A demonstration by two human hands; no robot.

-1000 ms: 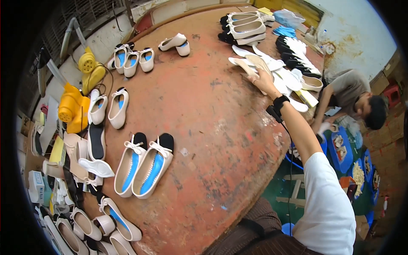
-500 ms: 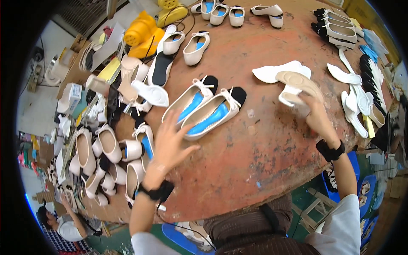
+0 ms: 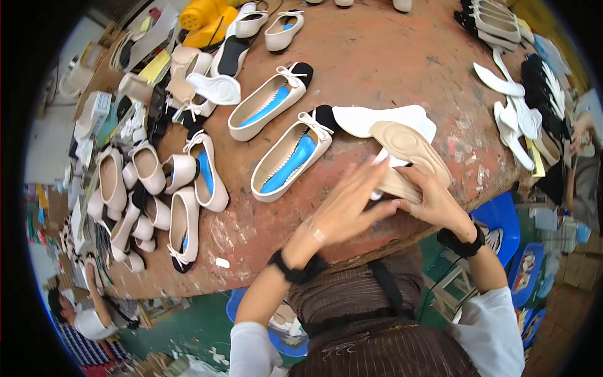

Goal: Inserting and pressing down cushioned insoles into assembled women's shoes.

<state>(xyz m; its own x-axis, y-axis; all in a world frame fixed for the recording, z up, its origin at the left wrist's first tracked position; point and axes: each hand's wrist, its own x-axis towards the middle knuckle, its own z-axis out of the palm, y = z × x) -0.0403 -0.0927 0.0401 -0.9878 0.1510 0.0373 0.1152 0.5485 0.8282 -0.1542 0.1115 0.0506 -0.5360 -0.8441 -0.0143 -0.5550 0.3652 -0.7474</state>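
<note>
My right hand (image 3: 433,200) is closed on a small batch of insoles by their near end. On top is a beige insole (image 3: 411,147) with a moulded pad outline, and white insoles (image 3: 352,119) fan out beneath it. My left hand (image 3: 345,210) reaches in from the left, fingers stretched out and apart, its tips beside the insoles; whether they touch is hard to tell. Left of the hands lie two cream ballet flats, a nearer flat (image 3: 294,160) and a farther flat (image 3: 267,103), each with a black toe, a bow and blue lining inside.
Many cream flats (image 3: 147,166) crowd the left of the worn red table (image 3: 377,56). A white insole (image 3: 217,89) lies among clutter by a yellow tool (image 3: 204,22). More white insoles (image 3: 516,116) and stacked shoes (image 3: 496,25) line the right. Another person (image 3: 94,314) is at far left.
My left hand has left the flats and moved right to the insoles. The right hand has brought the insoles closer. The two flats now lie farther apart, and the view has shifted.
</note>
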